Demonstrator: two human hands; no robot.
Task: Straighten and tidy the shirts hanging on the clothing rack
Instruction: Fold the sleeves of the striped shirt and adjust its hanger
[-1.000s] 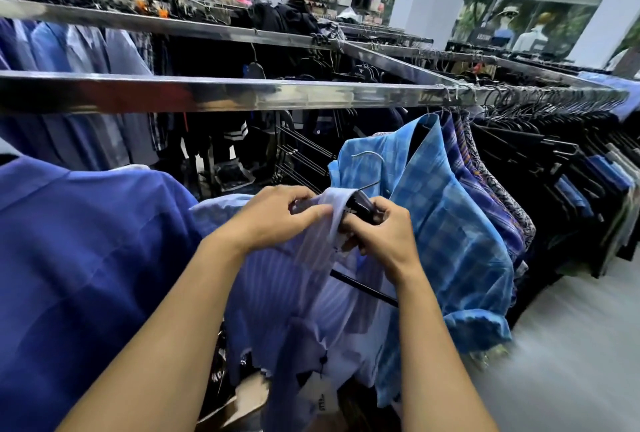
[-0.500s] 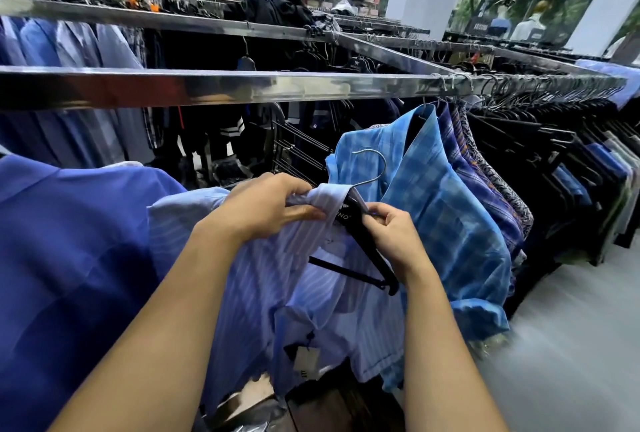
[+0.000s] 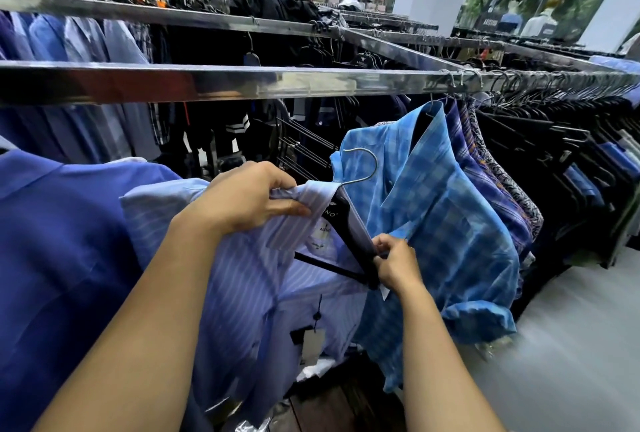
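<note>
The pale-blue striped shirt [image 3: 242,293] is off the rail and hangs in front of me, below the chrome rail [image 3: 242,83], half dressed on a black hanger [image 3: 349,227]. My left grip [image 3: 249,203] is narrow, thumb and curled fingers pinching the shirt's collar [image 3: 311,199] right by the neck of the hanger. My right grip [image 3: 398,265] is closed small round the hanger's lower shoulder end, where its thin bottom bar meets it. The hanger is tilted: its long axis runs from the collar at upper left down to my right grip at lower right. Its wire hook [image 3: 363,164] points up and curls over to the left, free in the air and well short of the rail. The shirt's body drops loose under the hanger, a paper price tag [image 3: 311,345] dangling on its front. Just to the right, touching the striped cloth, hangs a bright-blue checked shirt [image 3: 450,223], on the rail. At my left is a plain deep-blue shirt [image 3: 62,241]. Farther right along the rail is a packed row of dark garments [image 3: 554,154], and below them the grey floor [image 3: 571,345].
</note>
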